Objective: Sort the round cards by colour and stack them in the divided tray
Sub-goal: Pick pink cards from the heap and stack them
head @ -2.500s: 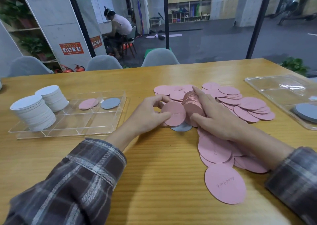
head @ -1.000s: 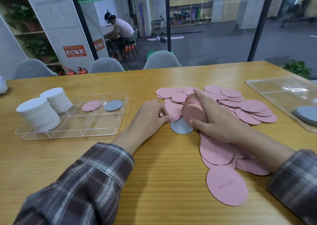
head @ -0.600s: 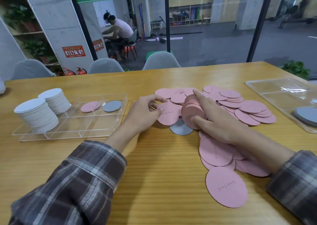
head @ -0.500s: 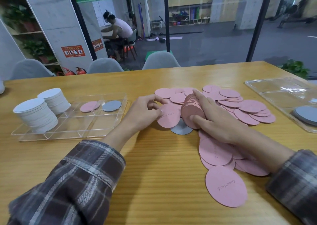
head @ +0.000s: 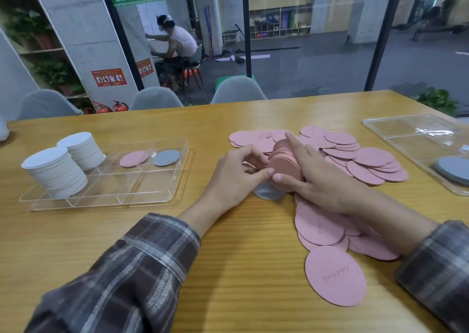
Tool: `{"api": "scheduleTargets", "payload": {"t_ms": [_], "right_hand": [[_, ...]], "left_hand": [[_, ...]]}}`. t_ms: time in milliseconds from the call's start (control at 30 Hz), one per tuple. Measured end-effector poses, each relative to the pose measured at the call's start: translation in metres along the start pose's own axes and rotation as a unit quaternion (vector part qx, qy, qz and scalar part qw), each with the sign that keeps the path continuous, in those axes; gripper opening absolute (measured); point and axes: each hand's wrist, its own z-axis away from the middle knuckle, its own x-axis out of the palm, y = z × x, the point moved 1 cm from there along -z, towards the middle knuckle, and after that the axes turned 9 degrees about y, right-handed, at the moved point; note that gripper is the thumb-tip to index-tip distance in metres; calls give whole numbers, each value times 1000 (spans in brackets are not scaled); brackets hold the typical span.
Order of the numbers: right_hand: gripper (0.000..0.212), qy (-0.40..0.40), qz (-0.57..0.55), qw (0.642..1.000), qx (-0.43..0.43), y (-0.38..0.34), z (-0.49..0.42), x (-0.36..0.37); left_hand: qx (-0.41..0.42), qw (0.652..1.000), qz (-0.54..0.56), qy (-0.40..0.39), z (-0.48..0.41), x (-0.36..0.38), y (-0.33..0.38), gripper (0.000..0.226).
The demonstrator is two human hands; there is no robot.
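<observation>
My right hand (head: pixel 322 182) grips a thick bundle of pink round cards (head: pixel 285 162) held on edge over the table. My left hand (head: pixel 233 177) touches the front card of that bundle with thumb and fingers curled against it. A grey card (head: pixel 266 193) lies flat under the bundle. Loose pink cards (head: pixel 365 160) spread behind and to the right, and more pink cards (head: pixel 335 279) lie under my right forearm. The divided clear tray (head: pixel 142 195) at left holds two white stacks (head: pixel 57 172), one pink card (head: pixel 134 159) and one grey card (head: pixel 166 158).
A second clear tray (head: pixel 416 139) at the right edge holds a low stack of grey cards (head: pixel 454 168). Grey chair backs (head: pixel 237 90) line the table's far side. Behind the glass, a person (head: pixel 177 45) sits on a chair.
My left hand lifted a pink card from the pile and has brought it against the front of the bundle in my right hand. The grey card underneath stays put.
</observation>
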Motion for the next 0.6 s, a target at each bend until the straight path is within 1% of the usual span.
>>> {"api": "scheduleTargets", "payload": {"t_ms": [133, 200, 233, 300, 367, 400, 433, 500, 600], "right_hand": [[90, 25, 0, 1000, -16, 3, -1, 2], [91, 44, -15, 998, -30, 5, -1, 2], [91, 56, -28, 997, -38, 5, -1, 1], [91, 73, -57, 994, -56, 0, -3, -1], [89, 71, -75, 992, -76, -8, -6, 1], [88, 68, -82, 991, -83, -12, -7, 3], [88, 66, -90, 990, -86, -15, -9, 5], [90, 51, -105, 989, -90, -16, -13, 9], [98, 12, -104, 991, -84, -16, -14, 11]], "left_hand": [[18, 999, -39, 24, 2, 0, 4, 24], [-2, 999, -39, 29, -1, -2, 2, 37], [-19, 999, -24, 11, -3, -5, 1, 48], [-49, 997, 23, -58, -5, -11, -2, 69], [-65, 987, 70, -126, -3, -17, -3, 79], [-66, 984, 87, -140, -2, -18, -3, 82], [-62, 983, 99, -140, -1, -19, -3, 84], [-62, 986, 105, -114, -3, -22, -3, 86], [-50, 991, 69, -104, -3, -27, -8, 88]]}}
